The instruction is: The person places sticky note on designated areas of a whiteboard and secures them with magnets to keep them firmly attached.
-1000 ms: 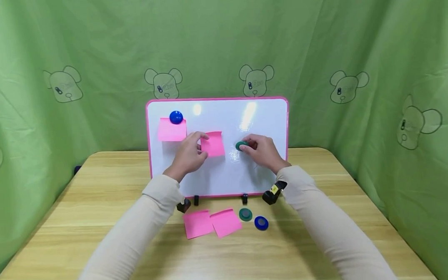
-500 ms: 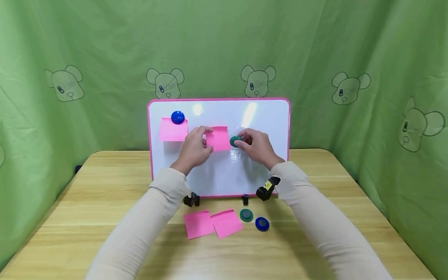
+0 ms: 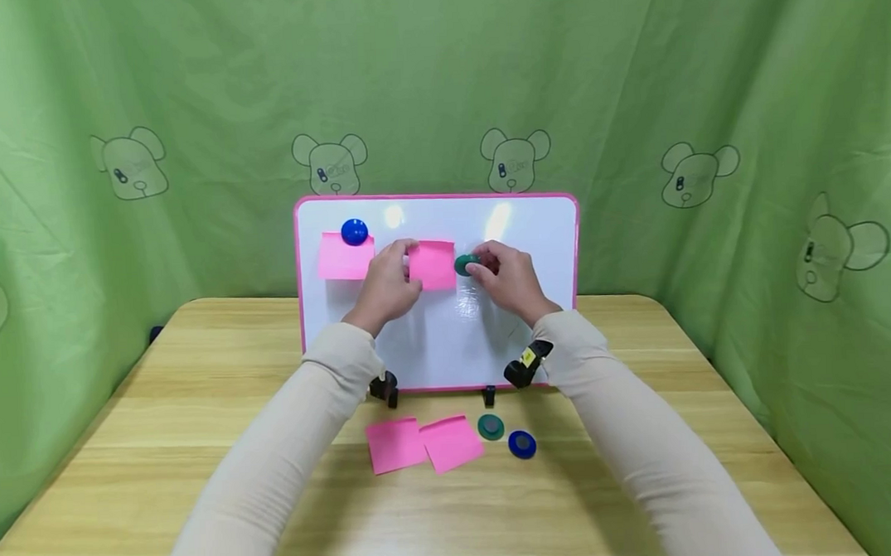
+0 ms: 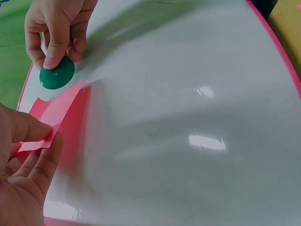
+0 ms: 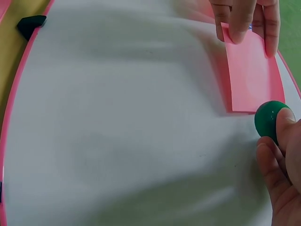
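A pink sticky note [image 3: 433, 266] is pinched at its left edge by my left hand [image 3: 388, 287], thumb in front and fingers behind. It is held just off the whiteboard [image 3: 448, 344], casting a shadow on it in the left wrist view. My right hand [image 3: 513, 277] grips a round green magnet [image 5: 268, 120] between thumb and fingers, close beside the note's right edge. At the board's upper left, a blue magnet [image 3: 355, 232] overlaps the top of another pink sticky note [image 3: 343, 257].
Two pink sticky notes [image 3: 393, 446] lie on the wooden table [image 3: 162, 456] before the board. To their right are a green magnet [image 3: 491, 427] and a blue magnet [image 3: 522, 445], undersides up. Black feet [image 3: 490, 396] support the pink-framed board. Green curtains [image 3: 437, 79] surround the table.
Both hands have moved upward over the whiteboard. The held sticky note has gone up and slightly right, while the green magnet has come left and up, nearer to it.
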Action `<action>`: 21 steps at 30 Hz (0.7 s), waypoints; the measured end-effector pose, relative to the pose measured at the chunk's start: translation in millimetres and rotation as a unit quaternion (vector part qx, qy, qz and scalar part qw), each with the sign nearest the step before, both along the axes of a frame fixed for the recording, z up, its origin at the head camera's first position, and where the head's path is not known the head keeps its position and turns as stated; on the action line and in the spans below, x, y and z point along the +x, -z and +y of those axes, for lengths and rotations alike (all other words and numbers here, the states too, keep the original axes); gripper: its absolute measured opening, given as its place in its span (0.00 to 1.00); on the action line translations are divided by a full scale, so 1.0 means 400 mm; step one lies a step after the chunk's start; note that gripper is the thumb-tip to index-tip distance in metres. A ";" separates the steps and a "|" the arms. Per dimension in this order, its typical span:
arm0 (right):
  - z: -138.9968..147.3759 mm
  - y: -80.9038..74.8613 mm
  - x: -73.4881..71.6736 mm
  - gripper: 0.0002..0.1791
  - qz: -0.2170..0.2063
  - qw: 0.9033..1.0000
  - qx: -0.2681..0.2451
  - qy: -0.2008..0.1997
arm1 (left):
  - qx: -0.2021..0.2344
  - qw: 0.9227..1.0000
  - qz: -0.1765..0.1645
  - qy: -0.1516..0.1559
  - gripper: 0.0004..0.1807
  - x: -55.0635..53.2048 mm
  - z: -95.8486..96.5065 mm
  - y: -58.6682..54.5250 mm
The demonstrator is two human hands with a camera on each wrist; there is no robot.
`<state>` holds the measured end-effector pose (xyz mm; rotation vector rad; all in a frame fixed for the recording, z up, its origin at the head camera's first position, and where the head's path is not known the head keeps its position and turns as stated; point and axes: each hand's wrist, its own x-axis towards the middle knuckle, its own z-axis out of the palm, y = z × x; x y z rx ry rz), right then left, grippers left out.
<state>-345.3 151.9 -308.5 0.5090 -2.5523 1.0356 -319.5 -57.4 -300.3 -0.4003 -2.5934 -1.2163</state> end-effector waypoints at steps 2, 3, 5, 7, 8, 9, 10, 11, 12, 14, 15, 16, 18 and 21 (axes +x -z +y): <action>-0.003 0.000 -0.007 0.10 0.006 1.000 -0.001 0.000 | -0.003 1.000 0.000 0.000 0.33 -0.001 0.004 -0.004; -0.005 -0.001 -0.010 0.10 0.008 1.000 -0.003 0.000 | -0.004 1.000 -0.001 -0.001 0.32 -0.002 0.006 -0.005; -0.010 -0.002 -0.017 0.11 0.017 1.000 -0.008 -0.002 | -0.007 1.000 0.002 -0.006 0.32 -0.004 0.010 -0.007; -0.016 -0.005 -0.021 0.11 0.026 0.999 -0.017 -0.006 | -0.009 1.000 0.005 -0.011 0.30 -0.006 0.014 -0.009; -0.019 -0.007 -0.022 0.11 0.029 0.999 -0.024 -0.007 | -0.009 1.000 0.005 -0.014 0.30 -0.007 0.017 -0.010; -0.021 -0.009 -0.023 0.11 0.032 0.999 -0.030 -0.009 | -0.009 1.000 0.005 -0.015 0.30 -0.008 0.020 -0.011; -0.025 -0.010 -0.024 0.11 0.036 0.999 -0.035 -0.011 | -0.010 1.000 0.004 -0.018 0.29 -0.009 0.021 -0.011; -0.028 -0.012 -0.026 0.11 0.039 0.998 -0.038 -0.012 | -0.011 1.000 0.005 -0.019 0.29 -0.009 0.021 -0.012; -0.031 -0.012 -0.028 0.11 0.042 0.998 -0.042 -0.013 | -0.012 1.000 0.004 -0.019 0.29 -0.010 0.022 -0.012; -0.037 -0.012 -0.033 0.11 0.046 0.998 -0.044 -0.012 | -0.015 1.000 0.004 -0.021 0.30 -0.011 0.024 -0.014; -0.039 -0.012 -0.036 0.12 0.048 0.998 -0.044 -0.012 | -0.017 1.000 0.004 -0.020 0.30 -0.012 0.025 -0.015; -0.042 -0.013 -0.037 0.12 0.048 0.998 -0.043 -0.011 | -0.017 1.000 0.005 -0.020 0.30 -0.013 0.025 -0.017; -0.046 -0.014 -0.040 0.12 0.048 0.998 -0.043 -0.010 | -0.018 1.000 0.008 -0.021 0.31 -0.016 0.026 -0.020; -0.052 -0.017 -0.041 0.12 0.051 0.998 -0.044 -0.007 | -0.019 0.999 0.010 -0.023 0.31 -0.020 0.028 -0.024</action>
